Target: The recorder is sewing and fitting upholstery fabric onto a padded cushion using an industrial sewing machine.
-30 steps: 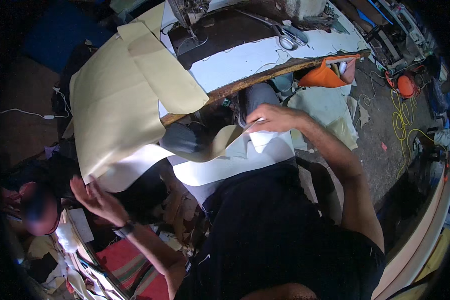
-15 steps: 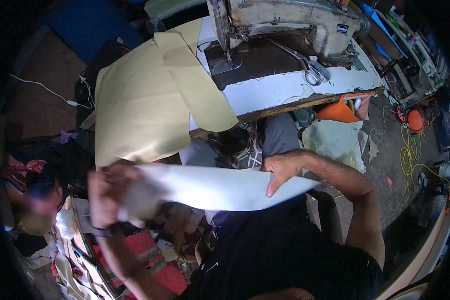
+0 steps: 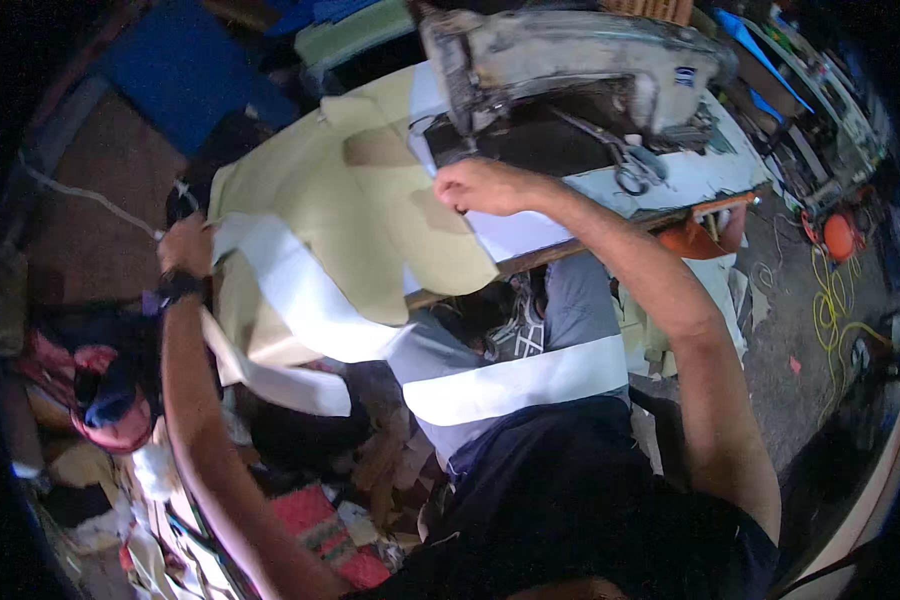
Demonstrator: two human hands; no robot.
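My left hand (image 3: 187,245) is at the left edge of the sewing table, its fingers closed on the end of a long white strip (image 3: 315,295). This strip curves down across a large beige sheet (image 3: 280,180) toward my lap. Another pale strip (image 3: 295,388) hangs curled below my left wrist. My right hand (image 3: 485,187) reaches over the table front, fingers pinched at the right edge of a beige flap with a rounded end (image 3: 440,245). A separate white strip (image 3: 515,382) lies across my thighs.
An old sewing machine (image 3: 580,60) stands at the back of the table, with scissors (image 3: 625,165) before it. An orange pouch (image 3: 690,240) hangs under the table's right front. Yellow cord (image 3: 828,310) lies on the floor at right; scraps (image 3: 370,480) litter the lower left.
My right hand has left the white strip and moved up to the beige flap. My left hand has gone up and left with white material. One white strip now rests on my lap.
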